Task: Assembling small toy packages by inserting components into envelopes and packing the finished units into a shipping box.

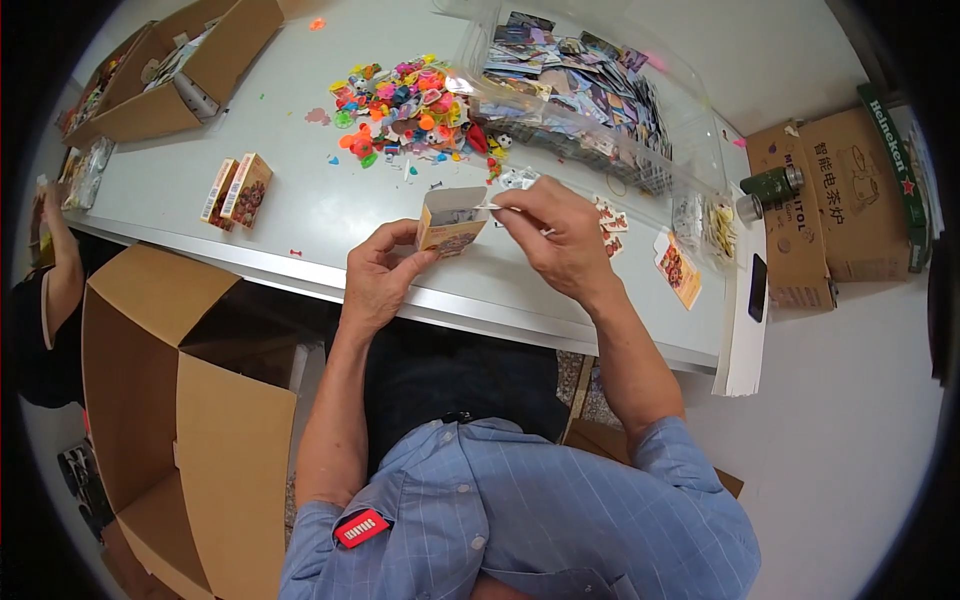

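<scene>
My left hand (381, 272) is closed round the side of a small printed cardboard box (450, 236), held tilted above the table's front edge. Its top is open, and a silvery inside shows. At the box's right rim my right hand (562, 238) pinches a thin white piece (489, 207), too small to name. Beyond the hands lies a heap of small colourful plastic toys (405, 105). Two closed boxes of the same kind (246, 190) stand to the left. A flattened box (679, 270) with the same print rests on the right, near several small printed pieces (610, 222).
A clear plastic bin (690, 95) full of cards stands at the back right. Brown cartons sit at the far left (230, 50), below the table (235, 450) and on the right (850, 200). A phone (758, 287) lies at the right edge. Another person's arm (62, 240) shows at left.
</scene>
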The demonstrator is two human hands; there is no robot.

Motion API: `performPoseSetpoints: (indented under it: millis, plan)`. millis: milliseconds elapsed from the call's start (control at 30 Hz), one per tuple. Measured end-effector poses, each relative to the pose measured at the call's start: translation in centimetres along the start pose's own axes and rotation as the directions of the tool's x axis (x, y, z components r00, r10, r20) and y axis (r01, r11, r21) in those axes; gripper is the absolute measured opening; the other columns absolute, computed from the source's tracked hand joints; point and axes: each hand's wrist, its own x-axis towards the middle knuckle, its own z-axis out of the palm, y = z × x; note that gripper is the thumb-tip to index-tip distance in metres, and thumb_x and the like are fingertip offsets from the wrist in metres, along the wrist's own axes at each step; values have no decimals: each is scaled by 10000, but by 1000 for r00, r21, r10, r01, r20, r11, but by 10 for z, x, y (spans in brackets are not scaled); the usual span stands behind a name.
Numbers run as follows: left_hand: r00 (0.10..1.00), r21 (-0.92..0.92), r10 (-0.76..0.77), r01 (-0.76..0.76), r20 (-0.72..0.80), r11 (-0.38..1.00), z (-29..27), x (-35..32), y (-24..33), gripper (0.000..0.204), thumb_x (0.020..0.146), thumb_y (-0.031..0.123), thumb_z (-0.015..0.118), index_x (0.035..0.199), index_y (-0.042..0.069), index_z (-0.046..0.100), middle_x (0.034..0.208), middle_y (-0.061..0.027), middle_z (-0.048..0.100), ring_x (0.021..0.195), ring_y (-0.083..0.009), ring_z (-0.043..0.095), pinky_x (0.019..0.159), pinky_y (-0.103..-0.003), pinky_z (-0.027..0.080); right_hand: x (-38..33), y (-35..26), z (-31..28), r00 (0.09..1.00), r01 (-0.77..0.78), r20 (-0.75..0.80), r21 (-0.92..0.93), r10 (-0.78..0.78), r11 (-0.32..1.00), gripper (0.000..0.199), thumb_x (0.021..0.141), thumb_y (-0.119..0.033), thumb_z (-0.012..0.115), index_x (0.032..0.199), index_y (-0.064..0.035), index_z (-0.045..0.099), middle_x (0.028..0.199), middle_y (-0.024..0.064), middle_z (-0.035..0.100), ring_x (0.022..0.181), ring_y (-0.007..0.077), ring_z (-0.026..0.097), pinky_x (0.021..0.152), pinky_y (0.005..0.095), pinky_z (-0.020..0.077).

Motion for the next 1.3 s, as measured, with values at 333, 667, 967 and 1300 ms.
performPoseSetpoints:
  millis: [333, 667, 967, 1300]
  plan:
    - [998, -9, -58, 58, 6, 998, -1, -2, 5, 350, 862, 1, 767, 1201, -2, 680, 1044, -62, 712, 898, -93, 640, 764, -238, 537, -4, 6, -7, 996, -85, -3, 91, 85, 992, 130, 938, -60, 665, 1039, -14, 732, 842, 75, 650, 738, 145, 598, 665, 287, 458]
    - [999, -7, -38, 38, 2, 999, 2, 2, 1, 354, 861, 4, 767, 1202, -10, 673, 1043, -70, 706, 892, -95, 645, 761, -224, 551, -85, 68, -23, 871, -480, -96, 47, 482, 876, 290, 896, -176, 772, 1111, 7, 711, 848, 5, 602, 744, 78, 535, 685, 219, 449]
    - [1000, 20, -3, 4, -25, 1000, 1, 0, 0, 354, 860, 4, 769, 1200, -8, 671, 1055, -76, 707, 901, -106, 653, 777, -230, 554, -79, 63, 1, 889, -456, -124, -147, 441, 878, 228, 833, -116, 808, 988, 23, 715, 848, 51, 646, 710, 112, 577, 658, 258, 482]
    - [998, 22, -57, 58, -16, 998, -1, -1, 1, 350, 863, 5, 767, 1200, -7, 675, 1055, -63, 710, 900, -100, 649, 775, -241, 552, -36, 13, -23, 957, -74, -277, 71, 91, 995, 220, 816, 27, 789, 1016, -17, 708, 971, 39, 643, 743, 85, 572, 673, 223, 472]
